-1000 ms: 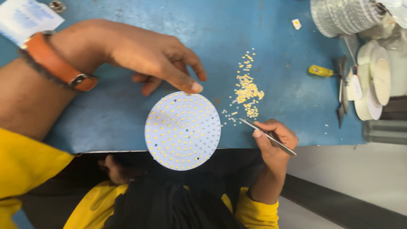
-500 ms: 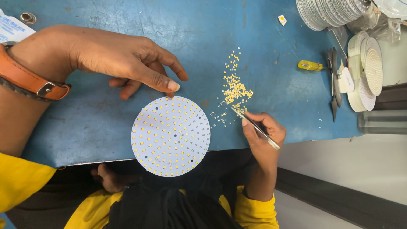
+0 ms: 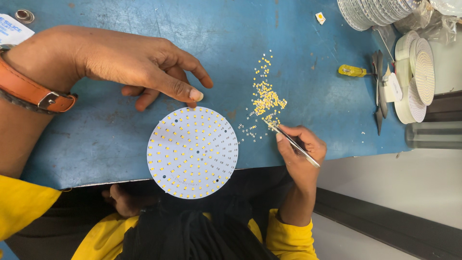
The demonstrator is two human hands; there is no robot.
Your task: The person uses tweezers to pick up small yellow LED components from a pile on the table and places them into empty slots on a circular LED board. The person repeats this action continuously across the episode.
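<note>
A round white circuit board [image 3: 192, 151] dotted with small yellow chips lies on the blue table [image 3: 96, 139] and overhangs its near edge. My left hand [image 3: 130, 62], with an orange strap on the wrist, rests above the board, index fingertip touching its top rim. My right hand [image 3: 301, 149] grips thin metal tweezers [image 3: 291, 140]. Their tips sit at the lower edge of a loose pile of tiny yellow chips [image 3: 267, 98], just right of the board.
Stacks of round white boards stand at the right edge [image 3: 416, 79] and top right [image 3: 370, 12]. A yellow-handled tool [image 3: 351, 71] and dark blades lie beside them. A grey cylinder [image 3: 433, 136], a metal cap [image 3: 23, 16] and a white packet [image 3: 12, 30] sit at the margins.
The tweezers' tips have moved up from the scattered chips to the pile's lower edge. My left fingertip has stayed on the board's rim. The view has shifted a little.
</note>
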